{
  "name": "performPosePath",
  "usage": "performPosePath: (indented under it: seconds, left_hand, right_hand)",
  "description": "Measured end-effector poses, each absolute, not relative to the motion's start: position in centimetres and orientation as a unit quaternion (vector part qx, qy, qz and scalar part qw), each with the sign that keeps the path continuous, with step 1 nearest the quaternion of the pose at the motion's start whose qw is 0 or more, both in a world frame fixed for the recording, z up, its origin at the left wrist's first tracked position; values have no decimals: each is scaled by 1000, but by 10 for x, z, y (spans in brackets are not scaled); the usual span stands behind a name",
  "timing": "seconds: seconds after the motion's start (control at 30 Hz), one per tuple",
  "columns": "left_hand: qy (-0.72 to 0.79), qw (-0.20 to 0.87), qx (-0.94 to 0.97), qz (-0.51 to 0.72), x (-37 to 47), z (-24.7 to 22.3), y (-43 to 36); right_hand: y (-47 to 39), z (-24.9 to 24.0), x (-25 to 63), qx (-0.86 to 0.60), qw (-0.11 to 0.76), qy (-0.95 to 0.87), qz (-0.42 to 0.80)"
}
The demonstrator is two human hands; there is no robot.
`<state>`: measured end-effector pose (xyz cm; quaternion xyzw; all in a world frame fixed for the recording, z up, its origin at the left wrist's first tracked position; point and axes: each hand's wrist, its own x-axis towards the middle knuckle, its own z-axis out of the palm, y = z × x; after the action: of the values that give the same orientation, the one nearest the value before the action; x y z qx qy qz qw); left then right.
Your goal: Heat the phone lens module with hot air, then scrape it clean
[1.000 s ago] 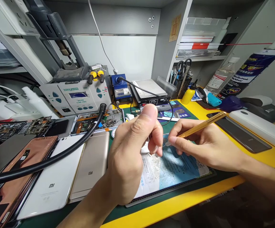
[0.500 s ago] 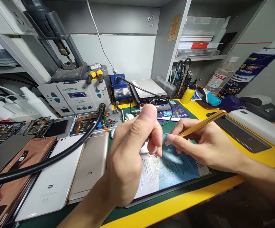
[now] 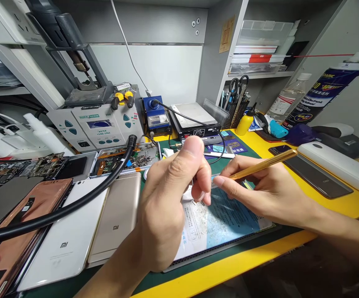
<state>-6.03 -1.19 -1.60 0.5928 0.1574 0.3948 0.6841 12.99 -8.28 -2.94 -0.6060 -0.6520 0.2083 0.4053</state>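
Observation:
My right hand [image 3: 260, 190] grips a slim gold pen-shaped tool [image 3: 256, 165], its back end pointing up to the right. The tool's working tip lies close to the fingers of my left hand [image 3: 169, 203] and is hard to make out. My left hand is closed with its thumb on top, its back to the camera, so what it pinches is mostly hidden. A small white thing [image 3: 187, 194] shows just under its fingers. Beneath both hands lies a worn blue and white printed sheet [image 3: 229, 219] on a dark flat board.
Several phone backs, such as a white one [image 3: 64, 236] and a gold one [image 3: 117, 219], lie at left under a black hose [image 3: 73, 207]. Behind stand a hot-air station [image 3: 98, 124] and a parts tray [image 3: 142, 159]. A dark phone [image 3: 319, 174] lies at right.
My right hand has shifted slightly left, bringing the tool's tip nearer my left fingers. The gold tool leans a little flatter. My left hand stays nearly still.

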Motion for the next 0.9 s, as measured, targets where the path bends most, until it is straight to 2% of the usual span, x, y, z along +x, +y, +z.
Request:
performPosePath:
  seconds: [0.4, 0.77, 0.9]
  left_hand:
    - [156, 688, 590, 392, -57, -17, -10]
    - [155, 694, 591, 381, -60, -15, -11]
    - [149, 698, 591, 377, -61, -15, -11]
  right_hand:
    - [-82, -32, 131, -612, 391, -654, 212]
    - [-79, -25, 131, -606, 419, -568, 367]
    - [-78, -25, 132, -604, 416, -562, 382]
